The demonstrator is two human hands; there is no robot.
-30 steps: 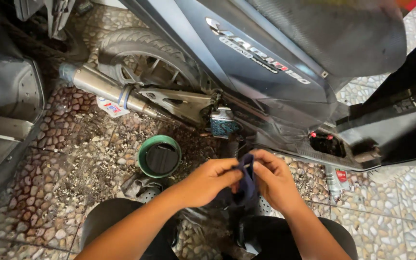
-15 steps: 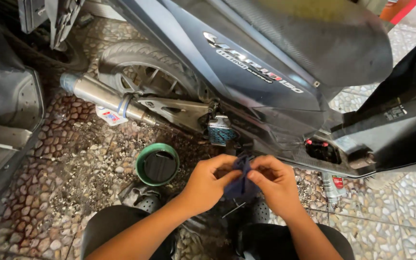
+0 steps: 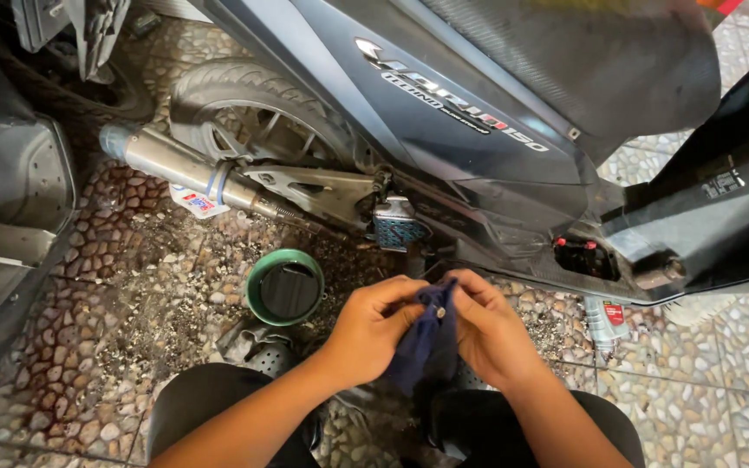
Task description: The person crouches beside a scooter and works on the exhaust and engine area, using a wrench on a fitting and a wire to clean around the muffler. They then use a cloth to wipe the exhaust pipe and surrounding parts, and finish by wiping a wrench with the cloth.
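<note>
My left hand and my right hand meet low in the middle of the view, both pinching a dark blue rag that hangs between them. A small metal part shows at the top of the rag, between my fingertips. The hands hover just in front of the dark grey scooter, below its footpeg. A green bowl with dark liquid sits on the floor left of my left hand.
The silver exhaust pipe and rear wheel lie upper left. A small bottle lies on the pebble floor at right under the scooter's side. A dark panel fills the left edge. My knees are at the bottom.
Both hands rose slightly with the rag, staying pressed together. The view shifted down and right over the scooter, and the rag is now bunched more tightly between the fingers.
</note>
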